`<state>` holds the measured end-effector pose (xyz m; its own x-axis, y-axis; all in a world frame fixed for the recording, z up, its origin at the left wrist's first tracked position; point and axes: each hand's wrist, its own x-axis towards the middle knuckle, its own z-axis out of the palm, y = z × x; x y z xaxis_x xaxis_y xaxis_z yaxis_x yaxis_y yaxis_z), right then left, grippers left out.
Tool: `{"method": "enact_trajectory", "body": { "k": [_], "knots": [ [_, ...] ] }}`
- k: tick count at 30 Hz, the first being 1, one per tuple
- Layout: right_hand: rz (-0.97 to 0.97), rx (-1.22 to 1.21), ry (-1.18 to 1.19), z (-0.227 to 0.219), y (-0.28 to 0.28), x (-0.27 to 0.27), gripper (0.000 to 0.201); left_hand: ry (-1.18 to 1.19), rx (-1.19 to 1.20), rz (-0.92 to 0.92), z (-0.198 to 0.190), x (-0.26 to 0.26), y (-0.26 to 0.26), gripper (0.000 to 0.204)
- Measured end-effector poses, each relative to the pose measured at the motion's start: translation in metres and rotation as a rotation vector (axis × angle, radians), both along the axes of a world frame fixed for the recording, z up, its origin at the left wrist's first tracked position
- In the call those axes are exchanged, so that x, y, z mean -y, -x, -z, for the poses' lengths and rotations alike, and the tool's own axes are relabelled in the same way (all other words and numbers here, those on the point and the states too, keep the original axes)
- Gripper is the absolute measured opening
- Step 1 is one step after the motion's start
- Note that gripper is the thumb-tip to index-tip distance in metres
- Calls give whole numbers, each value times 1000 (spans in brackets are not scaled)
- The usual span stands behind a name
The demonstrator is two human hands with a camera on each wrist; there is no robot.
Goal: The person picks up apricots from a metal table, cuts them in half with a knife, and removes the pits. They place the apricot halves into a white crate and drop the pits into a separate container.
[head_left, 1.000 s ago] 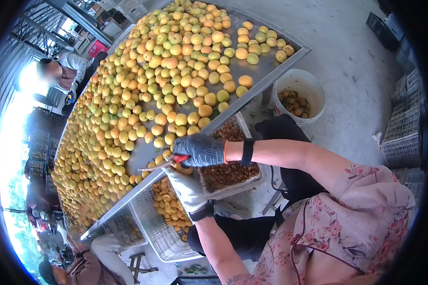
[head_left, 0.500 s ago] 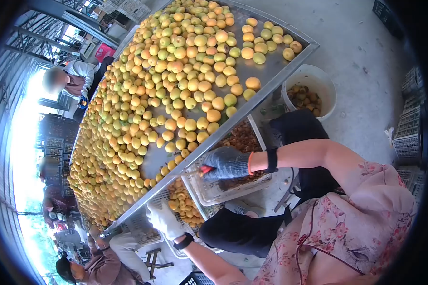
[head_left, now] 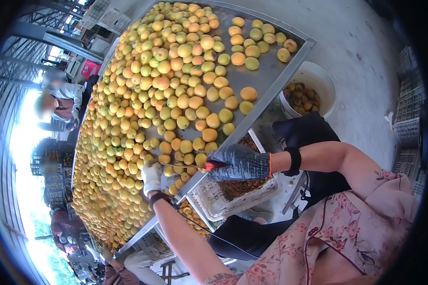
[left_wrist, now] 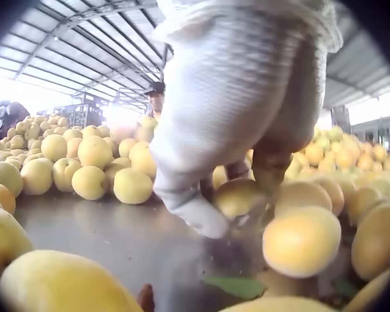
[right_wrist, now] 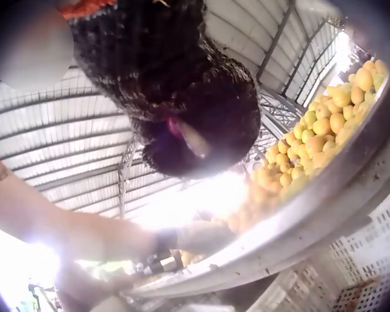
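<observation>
Many yellow-orange fruits [head_left: 162, 82] cover a metal-edged table [head_left: 271, 88]. My left hand [head_left: 151, 176], in a white glove, reaches over the near edge among them. In the left wrist view, the gloved left hand [left_wrist: 237, 91] points downward, its thumb and fingers around a yellow fruit [left_wrist: 237, 197] on the metal surface. My right hand [head_left: 240, 163], in a dark grey glove, grips a red-handled knife [head_left: 215, 166] at the table's edge; its thin blade points toward the left hand. The right wrist view shows the dark glove [right_wrist: 175, 91] from below, curled round the handle.
Below the edge stand a white crate [head_left: 214, 205] of brown pieces and another holding orange pieces [head_left: 189, 213]. A white bucket [head_left: 329, 85] with fruit pieces is at the right. Stacked crates [head_left: 409, 116] stand farther right; other people are at the left.
The left hand first drew back from the knife to below the table edge, then moved up onto the fruit. The right hand lowered toward the crate, then rose slightly, still holding the knife.
</observation>
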<state>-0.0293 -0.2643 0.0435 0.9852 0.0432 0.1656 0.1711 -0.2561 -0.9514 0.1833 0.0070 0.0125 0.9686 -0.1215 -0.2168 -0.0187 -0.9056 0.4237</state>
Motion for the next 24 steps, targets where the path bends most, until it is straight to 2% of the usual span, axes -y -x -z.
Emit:
{"method": "enact_trajectory", "body": {
  "k": [1,2,3,5,6,7,9,11,13,15,16,17,20,21,23,24],
  "knots": [
    [39,63,-34,-4,1,2,26,325,-33,-116,-3,-5,5,25],
    [133,176,-215,-6,-2,3,25,469,30,-94,-6,-9,13,20],
    [74,-38,-585,-14,-5,7,25,613,89,-65,-17,-1,24,16],
    [314,170,-522,-36,-3,15,25,943,-10,-177,-50,53,67,17],
    [260,131,-547,-51,6,18,28,986,-75,-152,-64,81,89,21],
    [201,94,-578,-64,17,15,33,660,142,178,-77,106,114,26],
    [386,447,-315,-76,36,-4,35,1172,350,105,-64,187,173,29],
    [453,479,-607,-74,49,-44,28,968,-211,204,-63,217,166,32],
    [433,479,-591,-73,64,-58,28,919,-288,391,-63,270,194,33],
    [425,484,-562,-73,72,-68,28,789,-131,639,-52,305,211,34],
    [417,480,-539,-74,74,-68,28,987,-484,238,-54,319,213,33],
    [413,482,-516,-71,74,-65,28,981,-478,236,-56,319,212,33],
    [401,467,-442,-63,64,-53,27,903,-199,275,-54,299,193,37],
    [399,460,-417,-61,60,-48,27,690,31,264,-51,287,183,34],
    [401,456,-370,-55,52,-39,27,467,214,250,-13,239,122,35],
    [401,451,-351,-52,48,-37,27,286,214,274,-9,223,106,37]
  ]
}}
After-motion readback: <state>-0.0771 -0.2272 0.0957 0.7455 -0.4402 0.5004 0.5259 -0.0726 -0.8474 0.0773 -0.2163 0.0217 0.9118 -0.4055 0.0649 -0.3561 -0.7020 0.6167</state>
